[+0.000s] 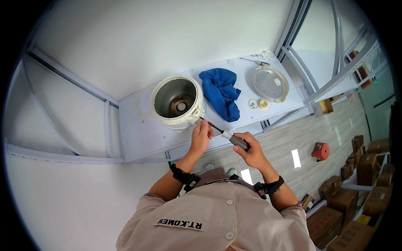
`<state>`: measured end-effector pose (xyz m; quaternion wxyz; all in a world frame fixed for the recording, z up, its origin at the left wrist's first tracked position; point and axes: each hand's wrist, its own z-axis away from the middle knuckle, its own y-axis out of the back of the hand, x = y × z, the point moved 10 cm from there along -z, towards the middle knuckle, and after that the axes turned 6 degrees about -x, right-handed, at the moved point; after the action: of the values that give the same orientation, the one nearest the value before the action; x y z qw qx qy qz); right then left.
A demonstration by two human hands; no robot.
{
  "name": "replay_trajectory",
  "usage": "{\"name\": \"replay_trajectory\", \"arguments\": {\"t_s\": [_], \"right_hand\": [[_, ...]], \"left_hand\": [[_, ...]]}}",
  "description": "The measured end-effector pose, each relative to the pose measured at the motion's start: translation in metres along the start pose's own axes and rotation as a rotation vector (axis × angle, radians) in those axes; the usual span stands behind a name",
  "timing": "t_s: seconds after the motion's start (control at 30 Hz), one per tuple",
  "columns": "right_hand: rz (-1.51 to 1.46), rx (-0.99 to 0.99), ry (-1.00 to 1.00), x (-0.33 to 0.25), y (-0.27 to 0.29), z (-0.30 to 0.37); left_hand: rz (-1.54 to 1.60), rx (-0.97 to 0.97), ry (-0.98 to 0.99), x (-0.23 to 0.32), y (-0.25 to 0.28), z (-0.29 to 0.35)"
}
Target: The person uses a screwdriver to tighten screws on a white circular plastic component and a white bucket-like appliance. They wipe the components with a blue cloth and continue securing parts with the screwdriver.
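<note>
A white rice cooker body (199,109) stands open on the table, its grey inside showing a brown-stained bottom with a round disc in the middle. In my right hand (250,151) is the grey handle of a screwdriver (226,135), held at a slant with the tip against the cooker's near right side. My left hand (202,134) is closed at the shaft close to the tip, its fingers pinched there beside the cooker wall. What the tip meets is too small to make out. A crumpled blue cloth (222,94) lies just right of the cooker.
On the white table (140,140), a round lid (271,83) lies at the right, near a small yellowish cap (263,104) and a clear round piece (253,103). A second screwdriver (262,63) lies behind. Metal frames flank the table; a red stool (320,152) and cardboard boxes (342,200) stand beyond.
</note>
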<state>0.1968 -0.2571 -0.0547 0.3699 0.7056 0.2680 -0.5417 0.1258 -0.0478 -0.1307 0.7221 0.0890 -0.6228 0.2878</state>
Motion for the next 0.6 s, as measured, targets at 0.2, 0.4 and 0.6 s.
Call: {"name": "replay_trajectory", "arguments": {"t_s": [0.2,0.4,0.6], "right_hand": [[0.064,0.036,0.027,-0.003,0.002,0.0],[0.13,0.072,0.027,-0.008,0.004,0.002],[0.135,0.078,0.028,-0.009,0.006,0.002]], "left_hand": [[0.113,0.08,-0.028,0.009,0.008,-0.001],[0.223,0.067,-0.005,0.011,0.004,-0.003],[0.335,0.069,0.035,0.007,0.004,-0.004]]}}
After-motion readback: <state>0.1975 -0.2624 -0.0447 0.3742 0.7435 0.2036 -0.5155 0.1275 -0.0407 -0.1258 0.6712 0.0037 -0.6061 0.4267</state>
